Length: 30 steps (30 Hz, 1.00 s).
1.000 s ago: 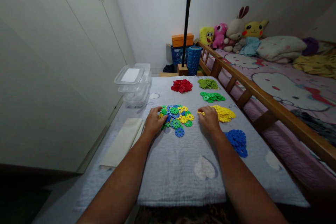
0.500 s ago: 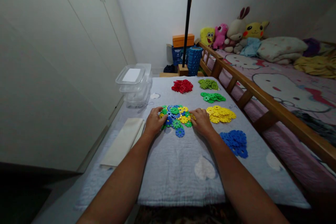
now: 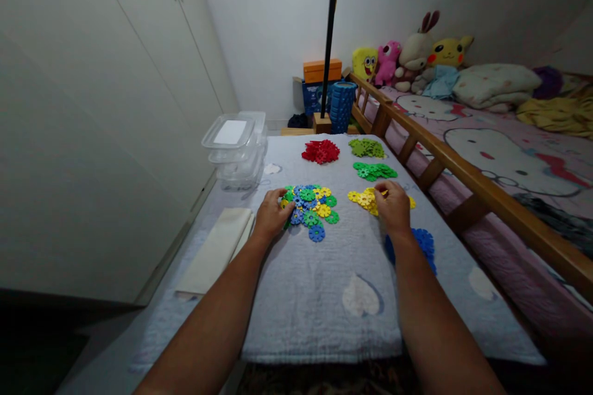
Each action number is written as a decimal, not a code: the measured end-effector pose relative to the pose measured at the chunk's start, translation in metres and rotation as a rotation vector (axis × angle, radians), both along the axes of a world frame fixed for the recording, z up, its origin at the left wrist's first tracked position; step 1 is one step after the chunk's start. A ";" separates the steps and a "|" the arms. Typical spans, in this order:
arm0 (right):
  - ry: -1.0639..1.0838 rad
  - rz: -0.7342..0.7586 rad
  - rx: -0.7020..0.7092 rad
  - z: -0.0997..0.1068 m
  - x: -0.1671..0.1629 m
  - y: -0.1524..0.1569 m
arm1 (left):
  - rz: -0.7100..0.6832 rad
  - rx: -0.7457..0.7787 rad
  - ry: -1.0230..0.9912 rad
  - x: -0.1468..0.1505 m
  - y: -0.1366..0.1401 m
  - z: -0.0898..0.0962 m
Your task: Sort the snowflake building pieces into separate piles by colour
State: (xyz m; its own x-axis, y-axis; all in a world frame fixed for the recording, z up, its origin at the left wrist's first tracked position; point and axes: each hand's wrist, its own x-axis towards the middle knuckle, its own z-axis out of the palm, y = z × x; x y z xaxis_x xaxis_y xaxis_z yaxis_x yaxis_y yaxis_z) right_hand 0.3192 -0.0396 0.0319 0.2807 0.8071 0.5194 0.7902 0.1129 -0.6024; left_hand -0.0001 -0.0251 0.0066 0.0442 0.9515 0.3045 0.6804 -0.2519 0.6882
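My left hand (image 3: 272, 215) rests at the left edge of a mixed pile of flower-shaped plastic discs (image 3: 307, 196) in blue, green and yellow. Its thumb and fingers are apart and touch the outer discs. My right hand (image 3: 393, 205) is over the pile of yellow discs (image 3: 365, 199), fingers pinched together and pointing down. Whatever lies between those fingertips is hidden. A pile of blue discs (image 3: 422, 244) shows partly behind my right forearm. Beyond the yellow ones lie a green pile (image 3: 374, 171), a light green pile (image 3: 366, 147) and a red pile (image 3: 320, 151).
Stacked clear plastic boxes (image 3: 234, 151) stand at the table's back left. A folded cream cloth (image 3: 217, 253) lies left of my left forearm. A wooden bed rail (image 3: 445, 151) runs along the right side, and a black pole (image 3: 328, 37) rises behind the table.
My right hand has moved right, from the right edge of the mixed pile to the yellow pile. The left hand stays in place beside the mixed discs.
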 end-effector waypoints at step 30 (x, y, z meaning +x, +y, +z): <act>-0.266 0.051 -0.077 -0.012 -0.016 0.002 | -0.002 -0.013 0.017 0.000 0.000 0.000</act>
State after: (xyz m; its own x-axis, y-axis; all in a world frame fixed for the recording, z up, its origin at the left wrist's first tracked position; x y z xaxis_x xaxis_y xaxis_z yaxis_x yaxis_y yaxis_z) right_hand 0.3028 -0.0373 0.0197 0.1004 0.8569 0.5056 0.9161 0.1186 -0.3829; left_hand 0.0002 -0.0254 0.0065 0.0514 0.9554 0.2909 0.6918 -0.2441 0.6796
